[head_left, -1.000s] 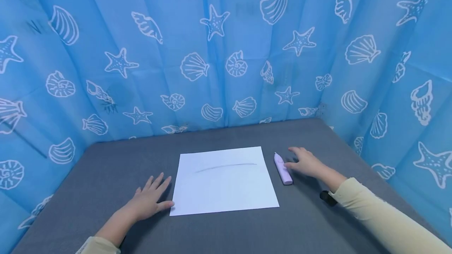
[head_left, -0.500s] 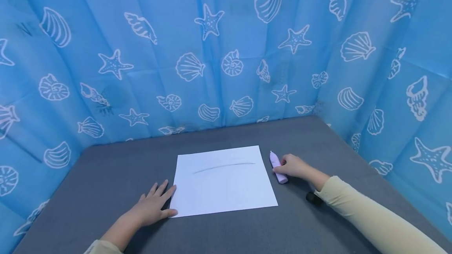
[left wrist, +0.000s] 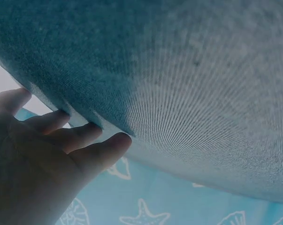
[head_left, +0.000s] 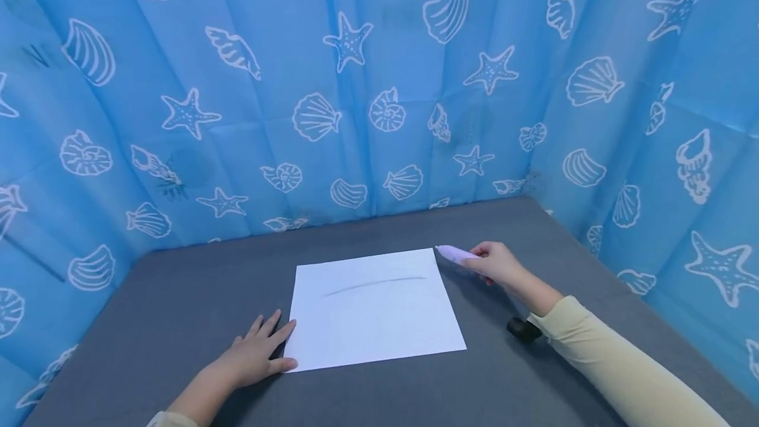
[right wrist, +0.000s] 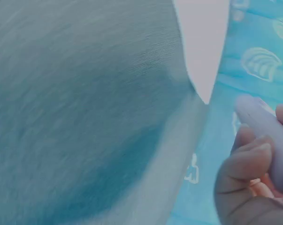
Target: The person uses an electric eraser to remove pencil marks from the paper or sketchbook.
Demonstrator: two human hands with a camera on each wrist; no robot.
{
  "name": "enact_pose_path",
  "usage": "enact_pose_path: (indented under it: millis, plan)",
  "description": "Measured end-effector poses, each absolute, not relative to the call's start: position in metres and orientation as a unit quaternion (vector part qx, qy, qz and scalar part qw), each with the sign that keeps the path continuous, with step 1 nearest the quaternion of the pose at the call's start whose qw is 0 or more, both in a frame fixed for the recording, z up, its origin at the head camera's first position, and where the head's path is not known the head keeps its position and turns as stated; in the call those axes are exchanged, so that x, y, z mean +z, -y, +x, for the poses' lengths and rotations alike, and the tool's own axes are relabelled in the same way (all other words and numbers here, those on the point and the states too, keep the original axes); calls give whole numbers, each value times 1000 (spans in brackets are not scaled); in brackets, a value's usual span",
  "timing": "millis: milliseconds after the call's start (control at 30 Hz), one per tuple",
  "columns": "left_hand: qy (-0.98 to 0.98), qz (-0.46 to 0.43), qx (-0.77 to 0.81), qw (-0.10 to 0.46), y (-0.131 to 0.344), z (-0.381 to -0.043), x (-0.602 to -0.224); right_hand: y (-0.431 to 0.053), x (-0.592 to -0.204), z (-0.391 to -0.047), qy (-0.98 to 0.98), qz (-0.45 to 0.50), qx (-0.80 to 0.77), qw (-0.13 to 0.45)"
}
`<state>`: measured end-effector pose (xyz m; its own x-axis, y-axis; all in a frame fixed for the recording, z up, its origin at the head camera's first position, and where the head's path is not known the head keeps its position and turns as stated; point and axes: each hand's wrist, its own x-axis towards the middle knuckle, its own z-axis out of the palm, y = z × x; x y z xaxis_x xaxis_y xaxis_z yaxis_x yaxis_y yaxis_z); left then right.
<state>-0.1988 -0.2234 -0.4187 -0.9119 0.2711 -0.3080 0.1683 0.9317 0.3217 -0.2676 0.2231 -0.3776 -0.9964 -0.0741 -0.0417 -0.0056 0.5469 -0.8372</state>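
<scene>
Beside paper (head_left: pixel 379 325), right grip (head_left: pixel 504 265) clasping lilac tool (head_left: pixel 453 254); left grip (head_left: pixel 252 356) released, spread; dark line (head_left: pixel 373 283), head view only.

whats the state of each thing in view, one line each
left hand: spread, at the paper's left edge
right hand: gripping the lilac tool
lilac tool: held, tip by the paper's far right corner
paper: flat, bearing one dark curved line
curtain: hanging, creased
</scene>
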Motion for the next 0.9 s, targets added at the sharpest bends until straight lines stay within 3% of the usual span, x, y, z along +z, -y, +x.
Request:
enact_pose_path:
  millis: [533,900]
  plan:
    - [-966,131,149,168,226,-195,-418,-201,-370,-280,-659,102,-743,50]
    - [-967,143,145,155,227,-194,-422,-178,-392,-293,-544,114,-828,72]
